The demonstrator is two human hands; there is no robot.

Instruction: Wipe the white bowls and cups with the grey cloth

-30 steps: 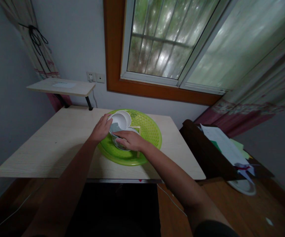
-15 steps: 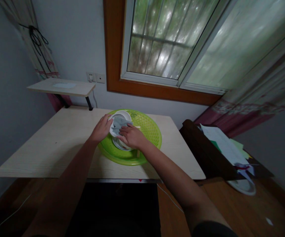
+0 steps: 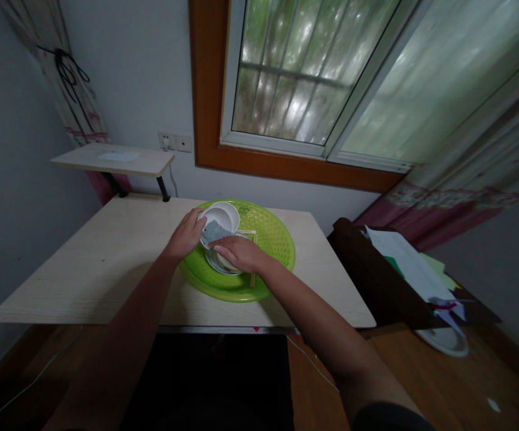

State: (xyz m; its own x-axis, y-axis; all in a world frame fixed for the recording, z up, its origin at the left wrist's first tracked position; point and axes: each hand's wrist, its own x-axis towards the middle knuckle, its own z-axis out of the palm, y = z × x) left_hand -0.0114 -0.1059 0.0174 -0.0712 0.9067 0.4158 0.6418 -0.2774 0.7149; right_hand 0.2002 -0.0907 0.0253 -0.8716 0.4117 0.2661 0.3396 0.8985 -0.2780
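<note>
A round green plastic basin sits on the light wooden table. Over its left part my left hand grips the rim of a small white bowl, tilted toward me. My right hand presses a grey cloth into the bowl, fingers closed on the cloth. Under my right hand another pale dish lies in the basin, mostly hidden. A thin light stick pokes out beside my right wrist.
A small raised shelf stands at the table's back left. A dark wooden piece with papers is to the right. A white plate lies on the floor there. The window is behind the table.
My right hand with the cloth slid up into the bowl, then back down toward the near edge. The left hand kept hold of the bowl.
</note>
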